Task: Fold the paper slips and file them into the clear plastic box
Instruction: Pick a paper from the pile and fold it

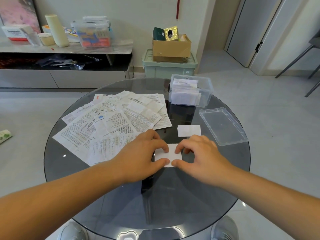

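Observation:
A small folded white paper slip [170, 153] lies on the round glass table [103, 196] near its middle. My left hand [142, 153] pinches its left edge and my right hand [199, 153] pinches its right edge, thumbs and forefingers pressing it flat. Another folded slip [189, 130] lies just beyond my right hand. A fan of unfolded printed paper slips [112, 122] covers the table's left half. The clear plastic box [190, 90] stands open at the far right with several folded slips upright inside.
The box's clear lid [223, 125] lies upside down at the table's right edge. Beyond the table stand a green storage bin [169, 66] with a cardboard box on top, and a low cabinet [65, 49] with clutter. My shoes show under the glass.

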The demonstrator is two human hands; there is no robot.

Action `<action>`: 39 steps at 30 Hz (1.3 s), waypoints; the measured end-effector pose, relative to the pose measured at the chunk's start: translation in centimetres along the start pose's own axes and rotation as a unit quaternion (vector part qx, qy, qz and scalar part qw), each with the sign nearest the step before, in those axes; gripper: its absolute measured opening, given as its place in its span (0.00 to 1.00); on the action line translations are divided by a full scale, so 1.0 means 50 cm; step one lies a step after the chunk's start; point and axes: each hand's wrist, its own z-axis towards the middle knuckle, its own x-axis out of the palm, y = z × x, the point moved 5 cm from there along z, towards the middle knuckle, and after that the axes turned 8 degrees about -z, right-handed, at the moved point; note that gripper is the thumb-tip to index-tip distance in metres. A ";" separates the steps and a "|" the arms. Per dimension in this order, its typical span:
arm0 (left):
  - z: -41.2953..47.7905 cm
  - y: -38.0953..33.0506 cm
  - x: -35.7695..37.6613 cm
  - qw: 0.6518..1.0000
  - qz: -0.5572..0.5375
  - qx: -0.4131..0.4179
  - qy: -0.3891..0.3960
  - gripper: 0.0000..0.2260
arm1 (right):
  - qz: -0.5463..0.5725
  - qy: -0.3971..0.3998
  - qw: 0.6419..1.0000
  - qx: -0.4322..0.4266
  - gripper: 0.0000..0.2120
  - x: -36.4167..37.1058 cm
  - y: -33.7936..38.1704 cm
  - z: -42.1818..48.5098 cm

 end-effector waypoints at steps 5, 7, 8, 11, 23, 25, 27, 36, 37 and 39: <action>0.006 -0.001 -0.003 0.999 -0.017 -0.013 0.035 0.15 | 0.000 0.009 1.000 0.017 0.14 0.001 0.000 -0.001; 0.009 0.001 -0.008 0.997 -0.036 -0.029 0.058 0.16 | 0.003 0.030 0.999 0.027 0.14 -0.004 -0.006 0.000; 0.011 0.003 -0.012 0.996 -0.047 -0.038 0.069 0.16 | 0.005 0.040 0.999 0.031 0.14 -0.007 -0.012 0.000; 0.014 0.006 -0.023 0.992 -0.070 -0.055 0.093 0.17 | 0.017 0.059 0.998 0.032 0.14 -0.015 -0.026 -0.001; 0.074 -0.038 -0.027 0.992 0.071 -0.056 0.090 0.27 | 0.004 0.070 0.997 0.018 0.12 -0.020 -0.018 -0.005; 0.080 -0.041 -0.029 0.990 0.059 -0.073 0.108 0.27 | 0.009 0.069 0.997 0.015 0.11 -0.020 -0.020 -0.008; 0.082 -0.044 -0.032 0.987 0.050 -0.090 0.124 0.26 | 0.018 0.069 0.997 0.012 0.11 -0.020 -0.021 -0.010; 0.065 -0.034 -0.027 0.978 -0.013 -0.148 0.145 0.15 | 0.044 0.039 0.998 0.005 0.23 -0.015 -0.012 -0.009; 0.062 -0.035 -0.029 0.979 -0.012 -0.145 0.140 0.15 | 0.044 0.040 0.998 0.007 0.25 -0.015 -0.012 -0.009; 0.058 -0.036 -0.032 0.983 -0.007 -0.136 0.123 0.17 | 0.035 0.044 0.998 0.008 0.27 -0.014 -0.008 -0.009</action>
